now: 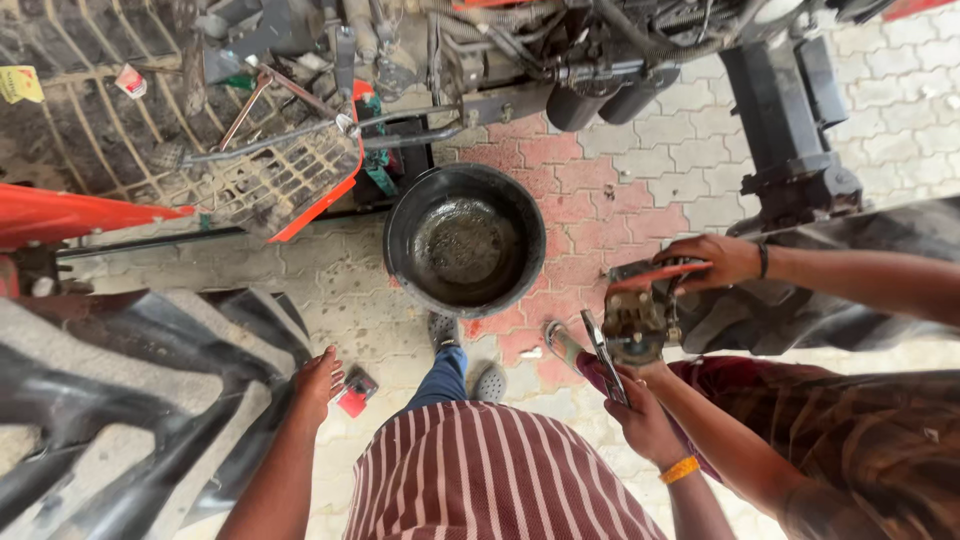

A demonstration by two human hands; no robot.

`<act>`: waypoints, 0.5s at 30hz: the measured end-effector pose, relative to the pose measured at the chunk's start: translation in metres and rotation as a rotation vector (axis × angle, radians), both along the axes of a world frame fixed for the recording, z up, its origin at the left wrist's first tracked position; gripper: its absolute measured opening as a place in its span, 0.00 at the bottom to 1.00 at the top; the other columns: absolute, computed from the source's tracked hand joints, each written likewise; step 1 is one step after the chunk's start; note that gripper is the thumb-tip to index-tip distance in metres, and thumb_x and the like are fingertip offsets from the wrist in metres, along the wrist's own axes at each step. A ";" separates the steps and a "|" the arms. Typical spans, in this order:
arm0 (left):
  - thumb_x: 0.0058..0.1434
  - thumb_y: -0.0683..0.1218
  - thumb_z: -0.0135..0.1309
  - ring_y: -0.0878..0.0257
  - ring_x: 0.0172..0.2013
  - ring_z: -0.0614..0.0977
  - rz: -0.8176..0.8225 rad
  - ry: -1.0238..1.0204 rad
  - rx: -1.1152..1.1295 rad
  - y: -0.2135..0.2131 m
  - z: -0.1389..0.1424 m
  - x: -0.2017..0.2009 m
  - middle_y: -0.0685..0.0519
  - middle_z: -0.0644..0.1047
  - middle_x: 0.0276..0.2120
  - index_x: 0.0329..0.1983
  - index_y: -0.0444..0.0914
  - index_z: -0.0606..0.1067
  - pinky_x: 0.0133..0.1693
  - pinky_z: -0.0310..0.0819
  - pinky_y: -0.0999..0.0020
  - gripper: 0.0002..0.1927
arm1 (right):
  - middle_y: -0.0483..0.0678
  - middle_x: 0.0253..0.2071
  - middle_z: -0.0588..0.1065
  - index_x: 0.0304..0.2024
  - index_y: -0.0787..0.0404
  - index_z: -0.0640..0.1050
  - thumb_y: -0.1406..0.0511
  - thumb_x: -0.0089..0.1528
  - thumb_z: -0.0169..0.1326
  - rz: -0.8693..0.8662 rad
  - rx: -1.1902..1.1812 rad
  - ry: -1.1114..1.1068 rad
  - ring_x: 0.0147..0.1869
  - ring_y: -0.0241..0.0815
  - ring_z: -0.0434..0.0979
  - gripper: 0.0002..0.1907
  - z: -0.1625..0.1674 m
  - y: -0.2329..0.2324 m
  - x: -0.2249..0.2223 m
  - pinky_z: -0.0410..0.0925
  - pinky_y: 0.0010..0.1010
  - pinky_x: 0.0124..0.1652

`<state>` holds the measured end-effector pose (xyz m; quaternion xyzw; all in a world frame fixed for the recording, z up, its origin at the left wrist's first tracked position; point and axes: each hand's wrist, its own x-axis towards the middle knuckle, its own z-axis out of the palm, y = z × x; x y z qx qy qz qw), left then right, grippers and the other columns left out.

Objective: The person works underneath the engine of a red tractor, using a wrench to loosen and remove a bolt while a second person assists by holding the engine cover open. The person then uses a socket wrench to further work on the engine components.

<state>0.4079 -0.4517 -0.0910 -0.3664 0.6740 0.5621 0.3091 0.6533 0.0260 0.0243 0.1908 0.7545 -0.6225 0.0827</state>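
My left hand (318, 380) rests open on the big black tyre (120, 400) at near left, holding nothing. The black basin (465, 238) sits far centre. At right, my right hand (640, 415) grips a metal tool (604, 355) touching the greasy metal part (632, 325), which a co-worker's hand (715, 262) steadies from above.
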 end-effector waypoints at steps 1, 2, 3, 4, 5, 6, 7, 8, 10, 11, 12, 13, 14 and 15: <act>0.66 0.61 0.54 0.50 0.54 0.79 0.010 -0.003 0.009 -0.001 0.002 0.004 0.45 0.77 0.56 0.63 0.38 0.71 0.53 0.74 0.53 0.29 | 0.50 0.63 0.71 0.62 0.65 0.73 0.77 0.59 0.51 0.018 -0.030 -0.005 0.66 0.43 0.70 0.27 -0.002 0.001 0.001 0.61 0.30 0.63; 0.66 0.61 0.54 0.50 0.55 0.79 0.020 -0.006 0.013 0.000 0.003 0.006 0.45 0.77 0.57 0.63 0.38 0.71 0.53 0.74 0.53 0.30 | 0.50 0.62 0.72 0.62 0.64 0.73 0.76 0.60 0.51 0.035 -0.059 -0.015 0.64 0.43 0.71 0.26 -0.003 0.001 0.000 0.63 0.30 0.62; 0.66 0.61 0.53 0.49 0.55 0.79 0.030 -0.003 0.019 0.002 0.004 0.008 0.45 0.77 0.58 0.63 0.39 0.70 0.54 0.74 0.53 0.30 | 0.50 0.61 0.73 0.62 0.64 0.73 0.75 0.61 0.51 0.053 -0.085 -0.020 0.63 0.42 0.72 0.25 -0.004 0.000 -0.002 0.64 0.29 0.61; 0.66 0.62 0.53 0.49 0.56 0.79 0.044 0.006 0.028 0.005 0.004 0.007 0.45 0.77 0.59 0.64 0.39 0.70 0.54 0.74 0.53 0.30 | 0.49 0.60 0.73 0.61 0.63 0.74 0.73 0.63 0.53 0.090 0.040 -0.025 0.61 0.41 0.73 0.23 -0.005 0.000 -0.006 0.65 0.30 0.59; 0.66 0.62 0.53 0.50 0.56 0.79 0.033 0.018 0.035 0.008 0.005 0.007 0.45 0.77 0.58 0.64 0.39 0.70 0.54 0.74 0.53 0.31 | 0.48 0.59 0.74 0.61 0.63 0.74 0.71 0.64 0.55 0.125 0.166 -0.035 0.58 0.40 0.74 0.21 -0.005 -0.001 -0.009 0.66 0.30 0.57; 0.66 0.62 0.53 0.51 0.55 0.79 0.021 0.030 0.044 0.012 0.004 0.006 0.46 0.77 0.58 0.64 0.39 0.70 0.54 0.74 0.53 0.31 | 0.48 0.58 0.74 0.60 0.62 0.74 0.69 0.65 0.56 0.157 0.292 -0.045 0.56 0.40 0.74 0.20 -0.005 -0.003 -0.011 0.67 0.30 0.55; 0.66 0.62 0.53 0.52 0.55 0.79 0.011 0.047 0.054 0.015 0.004 0.004 0.47 0.77 0.58 0.64 0.39 0.70 0.53 0.74 0.54 0.31 | 0.47 0.57 0.74 0.59 0.62 0.75 0.70 0.64 0.56 0.169 0.281 -0.032 0.56 0.39 0.74 0.20 -0.005 -0.004 -0.014 0.67 0.30 0.54; 0.66 0.62 0.54 0.52 0.54 0.79 0.000 0.067 0.061 0.018 0.003 0.003 0.47 0.78 0.57 0.63 0.39 0.71 0.52 0.74 0.54 0.30 | 0.47 0.57 0.74 0.59 0.62 0.75 0.71 0.64 0.55 0.180 0.269 -0.020 0.55 0.39 0.74 0.20 -0.006 -0.006 -0.016 0.67 0.30 0.54; 0.65 0.62 0.54 0.53 0.52 0.80 -0.024 0.105 0.075 0.022 0.003 0.003 0.48 0.78 0.55 0.61 0.40 0.71 0.50 0.75 0.55 0.29 | 0.47 0.55 0.73 0.60 0.63 0.75 0.72 0.62 0.54 0.185 0.197 -0.009 0.54 0.40 0.73 0.22 -0.008 -0.012 -0.017 0.67 0.30 0.53; 0.65 0.62 0.55 0.54 0.51 0.80 -0.032 0.099 0.074 0.022 0.003 0.003 0.50 0.79 0.53 0.59 0.40 0.72 0.49 0.75 0.55 0.28 | 0.47 0.55 0.71 0.61 0.63 0.74 0.73 0.61 0.54 0.182 0.141 -0.007 0.53 0.40 0.71 0.23 -0.010 -0.016 -0.018 0.67 0.30 0.52; 0.64 0.62 0.56 0.56 0.50 0.80 -0.040 0.091 0.073 0.023 0.004 0.004 0.51 0.79 0.52 0.57 0.41 0.72 0.47 0.75 0.56 0.27 | 0.48 0.54 0.70 0.61 0.63 0.74 0.74 0.61 0.53 0.178 0.083 -0.006 0.53 0.41 0.70 0.25 -0.012 -0.020 -0.017 0.66 0.30 0.52; 0.64 0.62 0.57 0.57 0.49 0.80 -0.049 0.084 0.073 0.022 0.003 0.005 0.52 0.80 0.50 0.56 0.41 0.73 0.46 0.74 0.57 0.26 | 0.47 0.54 0.69 0.61 0.63 0.74 0.75 0.60 0.53 0.147 0.067 -0.035 0.52 0.41 0.70 0.25 -0.014 -0.025 -0.016 0.66 0.29 0.51; 0.64 0.62 0.57 0.59 0.47 0.80 -0.062 0.071 0.063 0.020 0.003 0.007 0.53 0.80 0.49 0.54 0.42 0.73 0.45 0.74 0.58 0.25 | 0.46 0.54 0.69 0.61 0.62 0.74 0.75 0.60 0.52 0.116 0.051 -0.064 0.52 0.40 0.70 0.25 -0.016 -0.031 -0.016 0.65 0.28 0.51; 0.64 0.63 0.57 0.60 0.46 0.80 -0.077 0.056 0.052 0.018 0.003 0.008 0.54 0.80 0.47 0.53 0.43 0.74 0.45 0.74 0.59 0.24 | 0.45 0.55 0.68 0.61 0.62 0.74 0.75 0.60 0.51 0.084 0.034 -0.096 0.52 0.39 0.70 0.25 -0.019 -0.037 -0.015 0.65 0.27 0.51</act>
